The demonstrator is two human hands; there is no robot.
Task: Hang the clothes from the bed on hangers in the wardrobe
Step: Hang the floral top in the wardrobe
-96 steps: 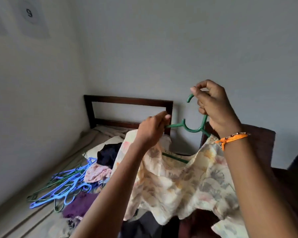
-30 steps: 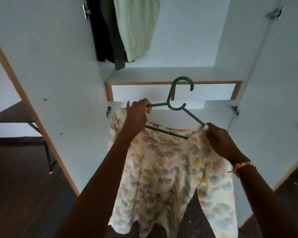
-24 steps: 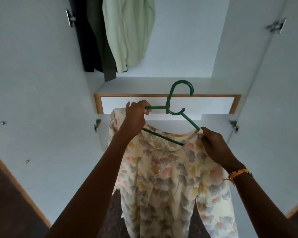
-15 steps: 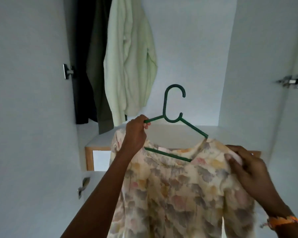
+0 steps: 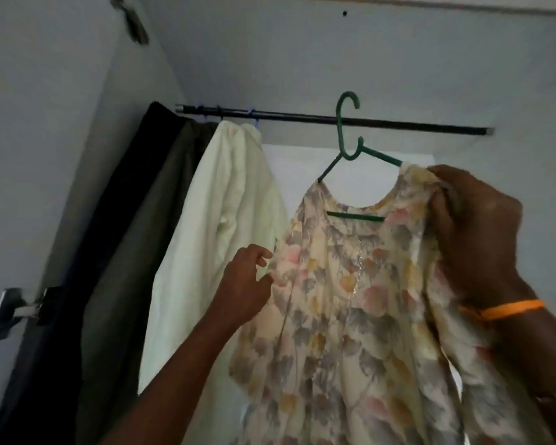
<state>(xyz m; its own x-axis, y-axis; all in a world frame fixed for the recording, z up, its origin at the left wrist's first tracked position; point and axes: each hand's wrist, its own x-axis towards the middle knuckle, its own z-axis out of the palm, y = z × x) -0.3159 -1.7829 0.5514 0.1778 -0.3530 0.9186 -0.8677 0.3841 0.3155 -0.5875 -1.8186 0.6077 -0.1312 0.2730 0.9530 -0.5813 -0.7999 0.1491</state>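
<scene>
Right now the right hand is doing the carrying — its fingers are curled round the floral top at the shoulder, bunching the cloth over the end of the green hanger underneath. The left hand sits lower, at the top's other side, fingers loosely bent and just touching the sleeve edge; I'd call it relaxed, not gripping. The hanger's hook stands across the dark rail, its curve rising above the bar, but I cannot tell whether it is actually seated on the bar or only held in front of it. That's the risk, to my eye: let go too soon and hanger and top drop together — or the top, pulled up at one shoulder, slides off the opposite arm. Just beside it, to the left, the pale green shirt already hangs on the rail, near enough to snag.
</scene>
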